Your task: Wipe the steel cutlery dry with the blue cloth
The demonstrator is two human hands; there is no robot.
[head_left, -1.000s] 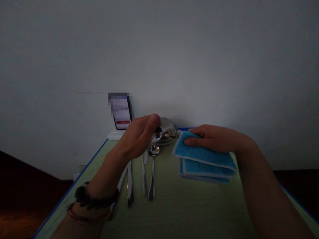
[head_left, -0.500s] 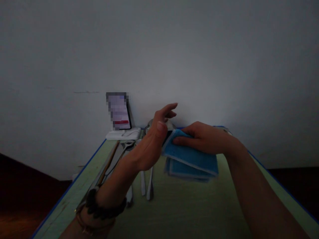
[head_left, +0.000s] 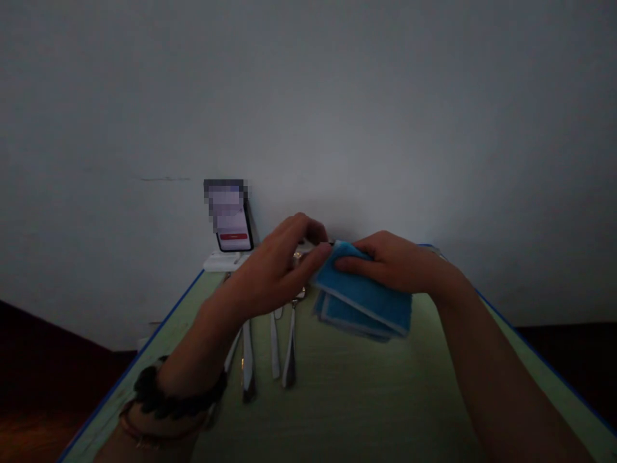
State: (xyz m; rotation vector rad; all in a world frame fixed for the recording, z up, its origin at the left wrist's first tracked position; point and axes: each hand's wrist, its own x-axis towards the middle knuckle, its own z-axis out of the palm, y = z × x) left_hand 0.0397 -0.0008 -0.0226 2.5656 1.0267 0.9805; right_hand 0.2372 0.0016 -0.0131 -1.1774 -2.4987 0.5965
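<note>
My right hand [head_left: 393, 263] grips a folded blue cloth [head_left: 365, 301] and holds it above the green table [head_left: 347, 399]. My left hand [head_left: 279, 267] is curled right against the cloth's left edge, fingers closed on a small shiny metal piece that is mostly hidden. Below the left hand, several pieces of silver cutlery [head_left: 284, 347] lie side by side on the table, handles toward me. A dark bead bracelet sits on my left wrist.
A phone [head_left: 232, 222] with a lit screen leans against the wall on a white stand [head_left: 224, 260] at the table's far left corner. The table has a blue edge [head_left: 144, 347]. A plain grey wall rises behind. The room is dim.
My left hand, raised with fingers spread half a second ago, has come down and closed at the cloth's edge. The cloth and my right hand shifted slightly left.
</note>
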